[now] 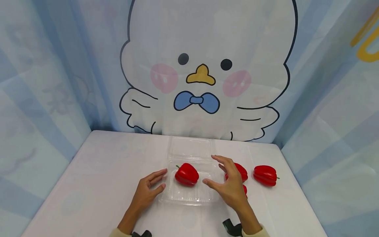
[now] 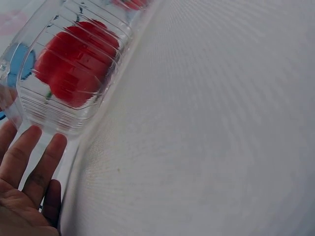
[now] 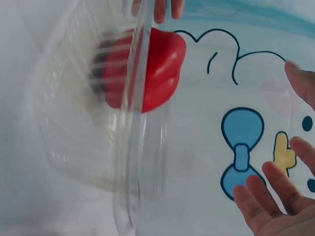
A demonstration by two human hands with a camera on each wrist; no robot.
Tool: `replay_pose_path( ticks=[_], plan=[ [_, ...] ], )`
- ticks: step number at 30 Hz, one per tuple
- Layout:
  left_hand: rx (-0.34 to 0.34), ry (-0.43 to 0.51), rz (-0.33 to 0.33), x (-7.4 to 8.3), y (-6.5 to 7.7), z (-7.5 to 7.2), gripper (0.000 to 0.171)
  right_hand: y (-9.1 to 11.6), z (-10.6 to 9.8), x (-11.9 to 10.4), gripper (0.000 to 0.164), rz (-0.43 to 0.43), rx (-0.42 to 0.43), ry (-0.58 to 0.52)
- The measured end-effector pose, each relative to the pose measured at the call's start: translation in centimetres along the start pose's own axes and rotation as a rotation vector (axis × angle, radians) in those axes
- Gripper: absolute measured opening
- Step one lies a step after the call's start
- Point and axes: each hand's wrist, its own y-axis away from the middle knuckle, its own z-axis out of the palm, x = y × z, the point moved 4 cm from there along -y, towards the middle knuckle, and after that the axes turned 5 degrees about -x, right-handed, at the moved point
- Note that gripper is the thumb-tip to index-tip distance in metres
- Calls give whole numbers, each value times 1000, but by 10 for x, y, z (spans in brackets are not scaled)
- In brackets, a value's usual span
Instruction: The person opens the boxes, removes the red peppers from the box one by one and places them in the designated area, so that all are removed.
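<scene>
A clear plastic clamshell container (image 1: 177, 198) lies with its lid folded back. One red bell pepper (image 1: 187, 174) sits in the left part of its base, green stem pointing left. My left hand (image 1: 147, 191) is at the container's left side; in the left wrist view its extended fingers (image 2: 47, 167) reach right up to the ribbed wall. Over the container's right side, my right hand (image 1: 229, 186) has thumb and fingers spread with nothing between them. A second red pepper (image 1: 241, 171) is partly hidden behind the right hand.
To the right lies another red pepper (image 1: 265, 175) on the white table (image 1: 97, 184). A bit of red (image 1: 245, 189) shows beside the right wrist. A curtain (image 1: 201, 125) with a cartoon bird hangs behind the table. Dark wrist mounts (image 1: 232, 227) are at the bottom edge.
</scene>
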Motion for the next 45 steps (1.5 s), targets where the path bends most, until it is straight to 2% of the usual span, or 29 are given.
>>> replay_pose_path(
  ticks=[8, 15, 26, 35, 45],
  plan=[
    [7, -15, -24, 0, 1, 1, 52, 0, 25, -3, 84, 55, -47, -44],
    [-1, -4, -10, 1, 1, 1, 51, -4, 44, -4, 82, 70, -81, -60],
    [-14, 45, 40, 3, 1, -1, 52, -13, 69, -3, 77, 77, -130, 30],
    [-17, 37, 53, 2, 1, -1, 51, -18, 85, 2, 75, 106, -167, 74],
    [-13, 34, 38, 0, 1, -1, 52, -23, 96, 8, 68, 93, -190, 93]
  ],
)
